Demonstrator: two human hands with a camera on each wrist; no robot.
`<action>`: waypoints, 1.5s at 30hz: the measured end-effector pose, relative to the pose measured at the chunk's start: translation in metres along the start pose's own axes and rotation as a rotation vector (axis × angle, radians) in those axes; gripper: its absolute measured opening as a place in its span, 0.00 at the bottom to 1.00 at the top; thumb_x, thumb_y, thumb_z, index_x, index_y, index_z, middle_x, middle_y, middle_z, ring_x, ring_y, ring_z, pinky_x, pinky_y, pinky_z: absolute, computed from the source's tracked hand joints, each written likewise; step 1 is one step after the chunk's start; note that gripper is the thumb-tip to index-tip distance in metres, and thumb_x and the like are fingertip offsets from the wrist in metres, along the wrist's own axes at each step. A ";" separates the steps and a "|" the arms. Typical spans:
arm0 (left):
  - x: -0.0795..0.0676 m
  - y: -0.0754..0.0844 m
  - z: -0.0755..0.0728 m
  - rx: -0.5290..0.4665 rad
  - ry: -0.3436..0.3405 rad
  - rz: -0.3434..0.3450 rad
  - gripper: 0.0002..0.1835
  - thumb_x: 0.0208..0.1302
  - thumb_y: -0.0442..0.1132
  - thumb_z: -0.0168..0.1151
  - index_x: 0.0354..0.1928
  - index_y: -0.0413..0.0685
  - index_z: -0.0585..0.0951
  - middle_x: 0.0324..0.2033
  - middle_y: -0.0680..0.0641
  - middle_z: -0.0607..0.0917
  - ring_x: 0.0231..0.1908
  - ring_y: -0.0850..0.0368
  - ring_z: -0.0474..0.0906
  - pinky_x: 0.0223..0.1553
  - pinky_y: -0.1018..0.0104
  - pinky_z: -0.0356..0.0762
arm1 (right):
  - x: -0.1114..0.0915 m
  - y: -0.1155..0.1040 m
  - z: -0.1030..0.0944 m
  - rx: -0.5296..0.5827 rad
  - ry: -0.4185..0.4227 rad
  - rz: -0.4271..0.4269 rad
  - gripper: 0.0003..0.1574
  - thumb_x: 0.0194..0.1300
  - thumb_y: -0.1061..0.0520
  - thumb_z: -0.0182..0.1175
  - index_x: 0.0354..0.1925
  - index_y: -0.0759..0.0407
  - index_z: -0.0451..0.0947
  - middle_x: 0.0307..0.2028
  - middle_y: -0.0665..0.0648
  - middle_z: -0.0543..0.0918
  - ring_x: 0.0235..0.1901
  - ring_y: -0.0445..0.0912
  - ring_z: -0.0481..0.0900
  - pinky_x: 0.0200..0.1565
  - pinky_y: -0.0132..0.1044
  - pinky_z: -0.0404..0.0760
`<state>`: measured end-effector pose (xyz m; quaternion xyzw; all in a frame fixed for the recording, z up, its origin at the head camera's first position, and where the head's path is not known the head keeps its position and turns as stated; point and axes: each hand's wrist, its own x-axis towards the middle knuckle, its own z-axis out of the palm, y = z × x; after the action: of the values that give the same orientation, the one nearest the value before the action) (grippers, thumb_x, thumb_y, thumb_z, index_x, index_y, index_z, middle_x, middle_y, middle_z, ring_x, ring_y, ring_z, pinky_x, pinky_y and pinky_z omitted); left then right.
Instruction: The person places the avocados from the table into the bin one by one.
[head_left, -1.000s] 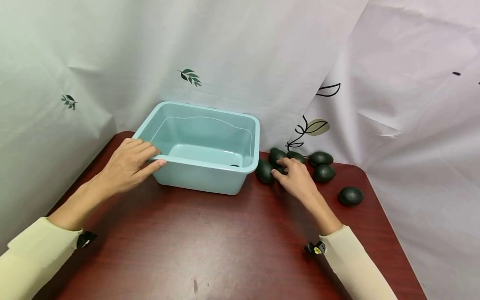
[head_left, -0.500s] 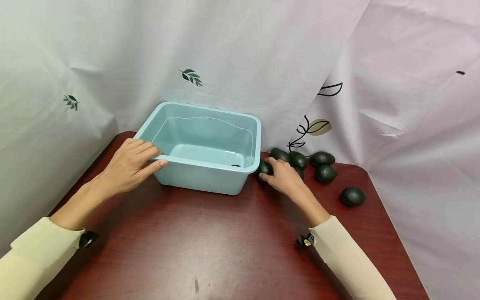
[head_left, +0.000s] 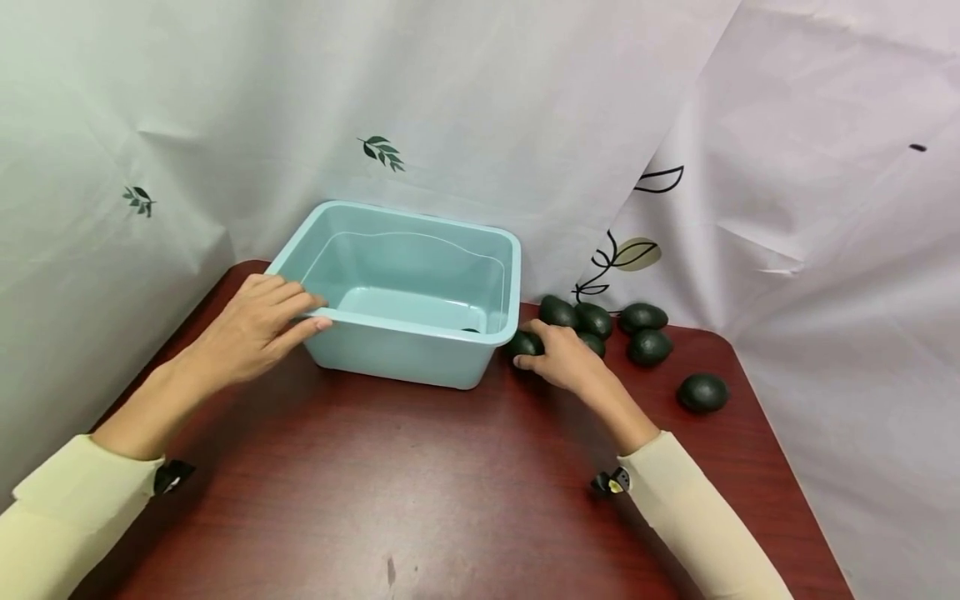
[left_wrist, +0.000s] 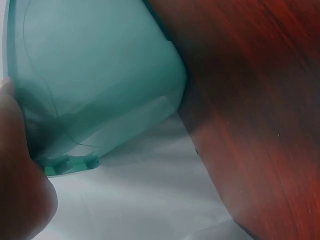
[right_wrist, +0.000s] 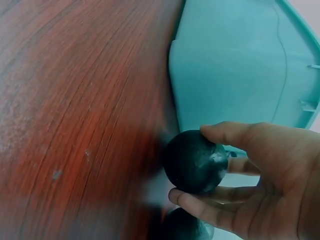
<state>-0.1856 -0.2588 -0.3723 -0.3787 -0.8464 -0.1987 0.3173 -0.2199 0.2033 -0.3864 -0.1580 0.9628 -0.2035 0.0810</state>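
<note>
A light blue plastic bin (head_left: pixel 405 354) stands upright at the back of the table. My left hand (head_left: pixel 258 333) grips its near rim at the left corner, fingers over the edge and thumb outside. Beside the bin's right end, my right hand (head_left: pixel 568 360) holds a dark green avocado (right_wrist: pixel 194 162) between thumb and fingers, plain in the right wrist view. More avocados (head_left: pixel 592 320) lie close behind and beside that hand. Inside the bin, a small dark patch (head_left: pixel 470 331) shows just over the near rim; most of it is hidden.
Two avocados (head_left: pixel 647 333) lie together farther right, and a single avocado (head_left: pixel 702 392) sits near the table's right edge. A white patterned curtain (head_left: pixel 450 100) hangs right behind the bin. The dark red wooden table (head_left: pixel 420 483) stretches toward me.
My right hand has moved left from the avocado cluster to the avocado nearest the bin and closed round it. Some avocados in the cluster have shifted slightly. My left hand stays on the rim.
</note>
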 end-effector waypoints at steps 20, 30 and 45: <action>-0.007 0.007 0.002 0.108 0.196 0.224 0.20 0.92 0.40 0.47 0.62 0.53 0.91 0.41 0.34 0.85 0.43 0.30 0.78 0.75 0.27 0.72 | -0.010 0.005 -0.011 0.008 0.036 0.007 0.37 0.74 0.44 0.73 0.75 0.52 0.79 0.67 0.63 0.89 0.69 0.63 0.86 0.70 0.65 0.82; -0.006 0.014 0.003 0.104 0.168 0.152 0.19 0.92 0.47 0.51 0.59 0.53 0.91 0.40 0.36 0.85 0.42 0.32 0.76 0.79 0.25 0.69 | -0.015 0.005 -0.020 0.023 0.095 -0.003 0.38 0.74 0.42 0.72 0.75 0.53 0.79 0.66 0.62 0.89 0.67 0.63 0.86 0.69 0.65 0.82; 0.025 0.008 -0.020 -0.044 -0.025 -0.246 0.12 0.75 0.40 0.70 0.54 0.44 0.92 0.56 0.35 0.87 0.60 0.30 0.79 0.61 0.35 0.70 | -0.023 0.002 -0.031 0.086 0.193 -0.012 0.40 0.75 0.40 0.73 0.78 0.49 0.78 0.69 0.61 0.87 0.69 0.60 0.85 0.69 0.63 0.82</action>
<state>-0.1843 -0.2521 -0.3396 -0.2815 -0.8858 -0.2497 0.2716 -0.2055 0.2244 -0.3573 -0.1399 0.9555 -0.2595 -0.0068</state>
